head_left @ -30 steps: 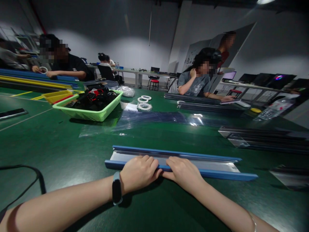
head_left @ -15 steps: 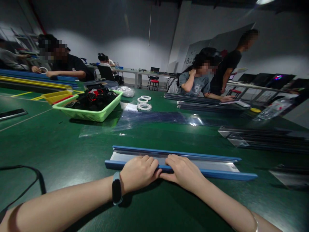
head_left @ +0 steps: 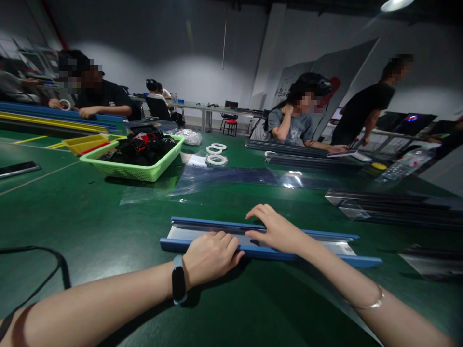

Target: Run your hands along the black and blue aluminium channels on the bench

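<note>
A blue-edged channel profile (head_left: 311,257) with a pale inner face lies lengthwise on the green table (head_left: 108,226). My left hand (head_left: 212,256) is wrapped over its near blue rim, left of the middle, with the thumb on the near side. Above the channel, just right of the left hand, my right hand (head_left: 273,230) is raised with thumb and fingers apart and nothing between them. Beyond the channel, a clear plastic film (head_left: 238,178) is spread on the table.
A green basket (head_left: 155,168) of dark items stands back left, with white tape rings (head_left: 216,159) beside it. Dark profiles (head_left: 390,207) and a bottle (head_left: 412,161) lie at the right. People sit across the table; another person stands behind.
My right hand has let go of the near rim and lifted up and away, its fingers opening. My left hand keeps its hold. The standing person has moved right.
</note>
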{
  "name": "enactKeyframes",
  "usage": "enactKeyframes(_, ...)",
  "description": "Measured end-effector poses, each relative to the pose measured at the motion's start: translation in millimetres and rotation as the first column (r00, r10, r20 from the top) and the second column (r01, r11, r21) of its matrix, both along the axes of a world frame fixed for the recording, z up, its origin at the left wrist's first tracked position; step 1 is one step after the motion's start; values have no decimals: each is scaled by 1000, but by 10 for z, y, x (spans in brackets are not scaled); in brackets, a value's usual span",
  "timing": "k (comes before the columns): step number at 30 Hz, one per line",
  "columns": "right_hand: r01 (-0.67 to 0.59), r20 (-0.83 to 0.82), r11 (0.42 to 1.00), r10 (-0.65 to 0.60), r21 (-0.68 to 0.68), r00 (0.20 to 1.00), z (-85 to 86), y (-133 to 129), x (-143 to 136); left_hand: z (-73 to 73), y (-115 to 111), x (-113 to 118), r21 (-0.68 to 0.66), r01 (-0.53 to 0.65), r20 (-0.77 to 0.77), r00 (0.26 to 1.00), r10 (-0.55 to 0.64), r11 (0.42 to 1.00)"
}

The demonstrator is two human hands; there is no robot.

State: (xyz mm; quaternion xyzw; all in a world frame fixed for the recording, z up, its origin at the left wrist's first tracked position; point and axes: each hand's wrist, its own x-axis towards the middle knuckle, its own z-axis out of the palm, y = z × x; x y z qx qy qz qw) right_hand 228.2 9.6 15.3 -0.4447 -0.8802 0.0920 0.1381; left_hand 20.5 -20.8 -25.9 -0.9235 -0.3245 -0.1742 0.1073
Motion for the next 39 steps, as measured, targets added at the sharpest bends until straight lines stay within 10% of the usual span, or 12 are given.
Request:
enactKeyframes(23,-304,451,950,238,78,860,-148,242,-337,-49,-13,-47,26,19,68,997,-21,999)
enactKeyframes(39,-127,29,979,124,160,992,216,-283,-240,209,-27,-110,-116,-51,10,999,52,992)
